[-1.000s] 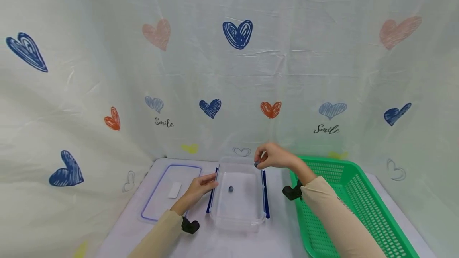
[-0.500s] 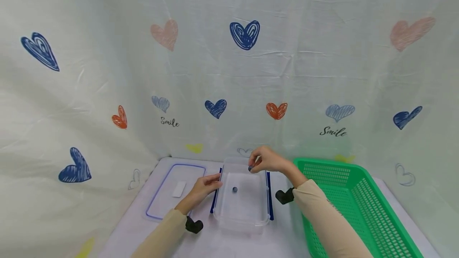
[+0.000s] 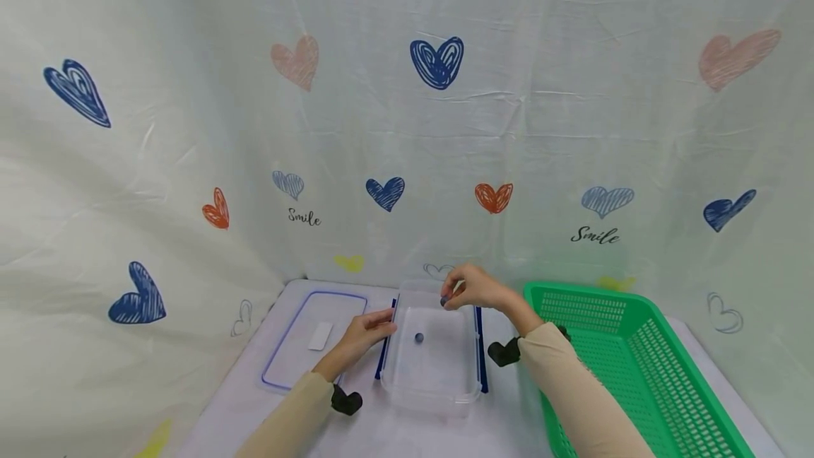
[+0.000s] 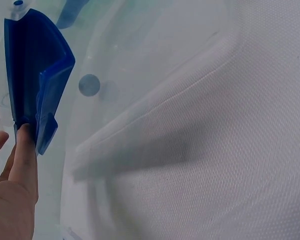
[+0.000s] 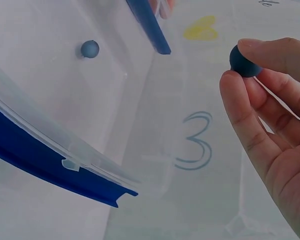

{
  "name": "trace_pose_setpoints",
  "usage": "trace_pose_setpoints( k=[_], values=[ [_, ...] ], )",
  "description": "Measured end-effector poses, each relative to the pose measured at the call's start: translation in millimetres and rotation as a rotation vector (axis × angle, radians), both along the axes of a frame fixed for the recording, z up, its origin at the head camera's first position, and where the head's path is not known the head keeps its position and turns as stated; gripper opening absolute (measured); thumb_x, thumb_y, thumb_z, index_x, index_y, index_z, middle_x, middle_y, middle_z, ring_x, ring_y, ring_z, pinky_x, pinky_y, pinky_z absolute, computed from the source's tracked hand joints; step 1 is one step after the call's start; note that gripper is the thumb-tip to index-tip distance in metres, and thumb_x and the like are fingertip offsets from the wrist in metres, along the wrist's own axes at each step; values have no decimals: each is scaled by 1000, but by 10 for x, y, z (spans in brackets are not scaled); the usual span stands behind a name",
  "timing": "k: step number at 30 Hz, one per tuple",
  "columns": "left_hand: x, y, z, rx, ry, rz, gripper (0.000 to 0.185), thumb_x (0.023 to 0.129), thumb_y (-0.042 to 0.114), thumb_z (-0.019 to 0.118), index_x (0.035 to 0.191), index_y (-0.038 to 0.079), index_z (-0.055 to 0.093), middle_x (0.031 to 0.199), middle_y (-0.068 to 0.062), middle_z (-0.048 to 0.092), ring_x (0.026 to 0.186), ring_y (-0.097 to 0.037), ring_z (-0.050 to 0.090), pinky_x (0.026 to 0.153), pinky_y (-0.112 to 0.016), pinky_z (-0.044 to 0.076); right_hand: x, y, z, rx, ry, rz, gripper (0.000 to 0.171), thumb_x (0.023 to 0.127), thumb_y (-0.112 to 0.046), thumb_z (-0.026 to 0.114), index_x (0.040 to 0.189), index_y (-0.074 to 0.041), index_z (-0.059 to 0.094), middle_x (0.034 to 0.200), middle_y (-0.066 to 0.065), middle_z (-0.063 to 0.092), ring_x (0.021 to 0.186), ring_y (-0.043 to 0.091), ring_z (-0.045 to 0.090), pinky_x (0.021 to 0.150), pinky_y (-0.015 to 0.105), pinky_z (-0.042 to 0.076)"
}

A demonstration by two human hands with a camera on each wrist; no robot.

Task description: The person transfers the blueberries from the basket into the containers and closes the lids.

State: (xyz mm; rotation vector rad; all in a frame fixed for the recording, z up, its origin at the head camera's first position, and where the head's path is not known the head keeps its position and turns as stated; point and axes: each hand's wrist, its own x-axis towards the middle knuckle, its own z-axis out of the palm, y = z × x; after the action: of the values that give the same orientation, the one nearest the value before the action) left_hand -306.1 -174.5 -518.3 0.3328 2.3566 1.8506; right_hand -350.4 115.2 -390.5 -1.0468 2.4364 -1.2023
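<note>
A person's right hand [image 3: 473, 288] is pinching a small dark blue ball [image 5: 244, 61] between thumb and fingertips, holding it in the air over the far end of a clear plastic container [image 3: 432, 387] with blue side latches. A second small blue ball [image 3: 419, 337] is lying on the container's floor, well apart from the held one. The left hand [image 3: 362, 336] is resting against the container's left blue latch [image 4: 37, 75], one finger pressing on its lower edge and the others lying straight. The container's blue-rimmed lid [image 3: 286, 373] is lying flat just to the left on the white table. A green basket [image 3: 642, 366] is sitting to the right.
</note>
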Motion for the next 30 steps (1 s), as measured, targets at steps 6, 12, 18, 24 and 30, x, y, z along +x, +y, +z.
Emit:
trace_pose_setpoints(
  k=[6,12,18,24,30],
  values=[
    [10,4,3,-3,1,6,58,97,29,68,143,-1,51,142,-22,53,129,-37,52,105,-46,46,-16,-4,-33,-11,-14,-1,12,82,4,78,91,5,70,90,11,69,80,22,69,74,31,60],
    [17,6,19,4,0,6,60,96,31,69,143,-1,51,142,-21,53,129,-36,52,104,-46,46,-9,-19,-61,-18,-32,-12,13,82,4,78,92,6,70,91,12,69,80,22,68,74,31,60],
    [8,2,7,7,4,4,61,96,32,69,143,-1,50,141,-22,54,129,-36,53,104,-45,47,-17,-22,-117,-19,-56,-20,13,83,4,77,93,6,70,91,11,68,79,22,68,73,32,60],
    [5,3,-8,1,5,10,60,96,32,69,143,-2,51,140,-22,54,128,-36,53,104,-45,47,-58,-17,-179,-47,-69,-2,11,82,5,77,90,4,70,89,13,68,79,26,69,71,32,60],
    [-11,3,-10,-2,10,9,57,97,28,68,143,-2,51,141,-22,54,129,-36,52,104,-44,47,-62,-17,-196,-42,-67,-17,11,83,3,77,91,3,70,89,12,68,79,24,69,74,37,61]
  ],
)
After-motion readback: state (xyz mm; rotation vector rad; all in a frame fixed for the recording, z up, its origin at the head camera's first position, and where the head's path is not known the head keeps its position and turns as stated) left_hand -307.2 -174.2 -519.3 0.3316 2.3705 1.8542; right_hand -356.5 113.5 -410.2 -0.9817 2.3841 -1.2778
